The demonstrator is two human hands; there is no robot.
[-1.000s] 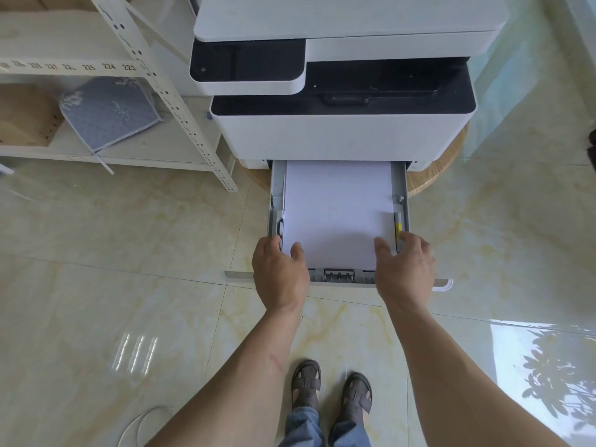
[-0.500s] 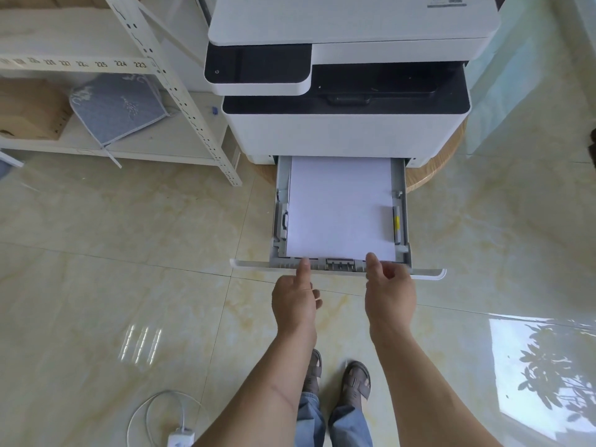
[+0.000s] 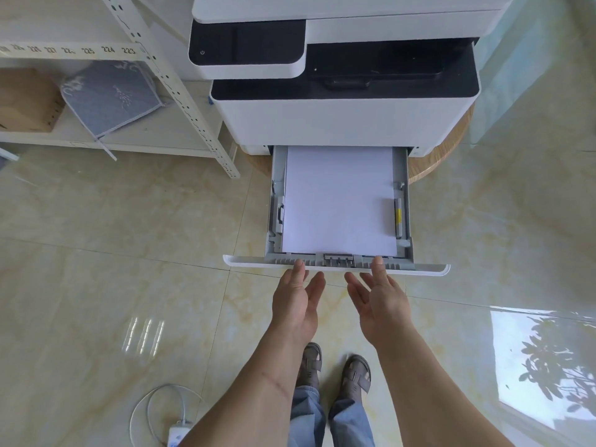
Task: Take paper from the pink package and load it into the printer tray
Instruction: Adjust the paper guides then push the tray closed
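Observation:
A white and black printer (image 3: 342,114) stands on a round wooden base. Its paper tray (image 3: 429,269) is pulled out toward me, and a stack of white paper (image 3: 338,201) lies flat inside between the side guides. My left hand (image 3: 296,301) and my right hand (image 3: 379,301) are side by side just in front of the tray's front panel, fingers spread, with the fingertips touching its edge. Neither hand holds anything. The pink package is not in view.
A white metal shelf (image 3: 180,101) stands at the left with a grey cushion (image 3: 109,95) and a cardboard box (image 3: 27,101). A white cable and adapter (image 3: 175,430) lie on the glossy tiled floor near my feet (image 3: 335,372).
My hands left the paper inside the tray and drew back to its front panel, and the fingers spread out. The stack now lies flat in the tray.

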